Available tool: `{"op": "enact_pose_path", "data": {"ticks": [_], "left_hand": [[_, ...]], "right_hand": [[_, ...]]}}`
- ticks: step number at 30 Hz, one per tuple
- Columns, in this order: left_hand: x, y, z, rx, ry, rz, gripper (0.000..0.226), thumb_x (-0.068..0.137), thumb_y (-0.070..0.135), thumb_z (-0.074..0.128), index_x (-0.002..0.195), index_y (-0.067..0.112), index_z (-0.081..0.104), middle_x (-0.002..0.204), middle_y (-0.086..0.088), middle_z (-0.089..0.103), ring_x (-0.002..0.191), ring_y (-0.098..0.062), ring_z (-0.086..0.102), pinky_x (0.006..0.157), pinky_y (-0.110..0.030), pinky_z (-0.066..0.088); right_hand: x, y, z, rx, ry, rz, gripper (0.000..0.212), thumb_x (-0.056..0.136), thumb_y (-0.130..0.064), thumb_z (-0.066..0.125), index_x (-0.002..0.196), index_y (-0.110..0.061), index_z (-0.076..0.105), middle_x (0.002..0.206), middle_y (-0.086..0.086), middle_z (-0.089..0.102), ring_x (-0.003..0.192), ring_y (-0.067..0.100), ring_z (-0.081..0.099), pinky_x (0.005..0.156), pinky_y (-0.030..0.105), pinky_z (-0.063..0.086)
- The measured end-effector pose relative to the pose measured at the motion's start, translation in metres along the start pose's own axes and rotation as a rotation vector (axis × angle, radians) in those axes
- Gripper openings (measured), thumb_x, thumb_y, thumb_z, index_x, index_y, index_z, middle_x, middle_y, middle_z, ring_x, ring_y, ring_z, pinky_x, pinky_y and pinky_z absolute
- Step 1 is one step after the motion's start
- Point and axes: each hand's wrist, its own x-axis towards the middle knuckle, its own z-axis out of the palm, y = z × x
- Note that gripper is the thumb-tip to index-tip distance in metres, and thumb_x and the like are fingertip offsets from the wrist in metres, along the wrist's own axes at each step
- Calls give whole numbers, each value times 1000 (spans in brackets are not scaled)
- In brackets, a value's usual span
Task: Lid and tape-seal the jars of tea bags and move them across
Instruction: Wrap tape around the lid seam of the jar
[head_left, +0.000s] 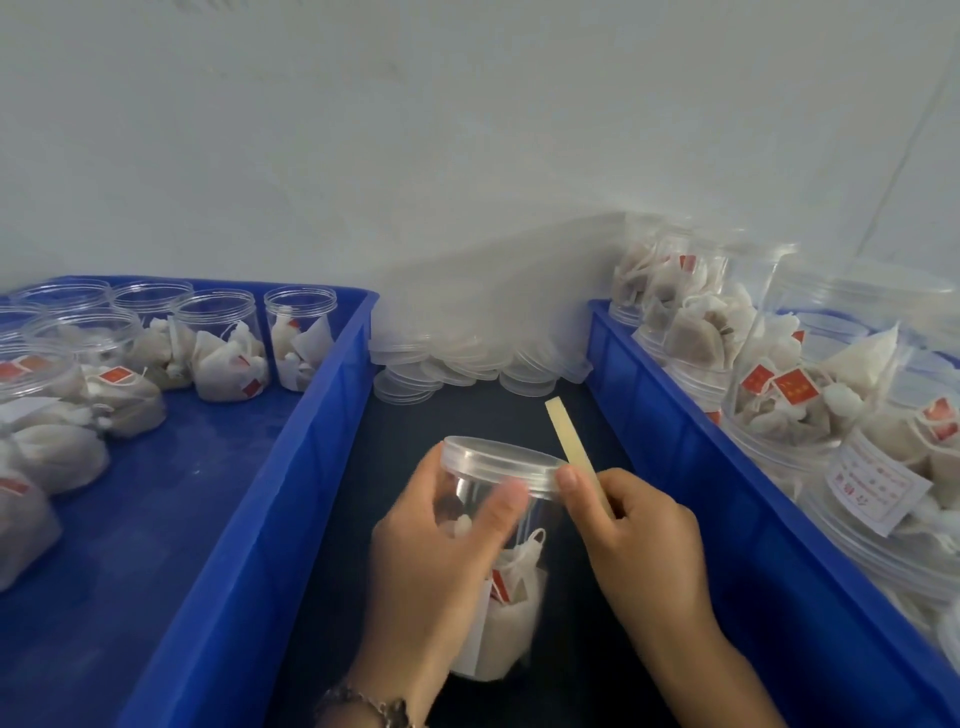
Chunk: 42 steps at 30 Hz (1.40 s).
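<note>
left grip: hand (436, 561) wrapped round lidded jar (506, 582), held over the surface
right grip: hand (631, 525) pinched tape strip (574, 449) against lid (498, 460) rim
surface: dark (467, 415), between two blue trays (291, 467)
loose lids: heaped (467, 348) at back
room: plain white wall (415, 130)

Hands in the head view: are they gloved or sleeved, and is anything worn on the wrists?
Both hands are bare, with no gloves and no sleeves in view. The left hand has a metal-looking chain bracelet at the wrist. The right hand shows no ring, watch or band; fingernails look short and unpainted.
</note>
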Motion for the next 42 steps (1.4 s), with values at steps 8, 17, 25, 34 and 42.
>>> {"op": "enact_pose_path", "data": {"ticks": [8, 17, 25, 34, 42], "left_hand": [[10, -2, -11, -67, 3, -48, 54, 46, 60, 70, 94, 34, 66, 86, 18, 72, 77, 3, 67, 56, -7, 48], [14, -2, -16, -140, -62, -67, 54, 47, 49, 72, 95, 26, 68, 84, 14, 73, 75, 0, 69, 56, -7, 48], [10, 3, -18, -197, -144, -72, 56, 47, 43, 76, 98, 22, 68, 88, 7, 74, 79, -5, 70, 57, -11, 50], [6, 8, -17, -311, -346, -105, 84, 32, 63, 84, 103, 21, 70, 101, -3, 73, 94, -14, 69, 66, -15, 53], [2, 16, -16, -277, -580, -99, 87, 42, 71, 79, 114, 26, 64, 115, 6, 68, 108, -8, 63, 80, -11, 48]], "right_hand": [[0, -3, -12, 23, -255, 3, 63, 66, -60, 67, 124, -45, 49, 95, -14, 60, 84, 5, 59, 74, 30, 53], [3, 3, -22, -478, 225, -441, 38, 57, -10, 89, 90, -18, 73, 70, -3, 65, 60, 17, 61, 44, 25, 39], [10, 13, -16, -518, 5, -193, 29, 93, -30, 53, 121, -39, 53, 90, -21, 39, 82, 1, 37, 60, 21, 29], [12, 10, -14, -491, -96, -168, 26, 95, -28, 50, 119, -37, 52, 101, -15, 56, 89, 7, 48, 61, 25, 37], [7, 2, -2, -446, -199, -46, 11, 90, -37, 55, 88, -36, 44, 81, -14, 48, 77, 6, 47, 62, 27, 44]]}}
